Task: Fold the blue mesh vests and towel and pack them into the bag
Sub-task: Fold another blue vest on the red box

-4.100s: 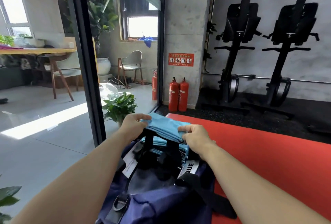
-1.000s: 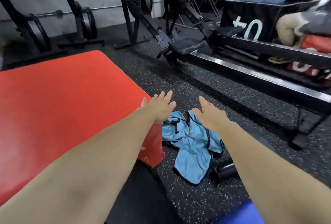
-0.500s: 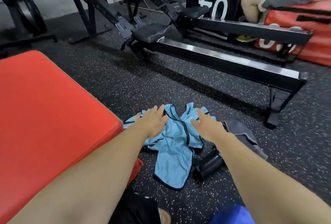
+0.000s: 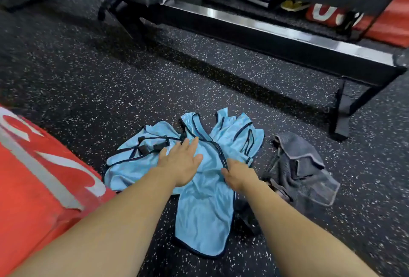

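A heap of light blue mesh vests [image 4: 203, 210] with dark trim lies crumpled on the speckled black floor in the head view. My left hand [image 4: 180, 164] rests flat on the heap with straight fingers. My right hand [image 4: 238, 176] sits on the vests just to the right, its fingers curled down into the cloth along a dark trim edge. A grey towel [image 4: 303, 172] lies bunched on the floor to the right of the vests, apart from both hands. The bag is out of view.
A red padded block [image 4: 37, 188] with white markings stands at the left, close to my left arm. A black rowing machine rail [image 4: 276, 40] runs across the floor beyond the vests. A dark object [image 4: 245, 219] lies partly under the vests.
The view turned from the bag down to the floor. Both hands dropped onto the vests; my right hand's fingers have curled into the cloth.
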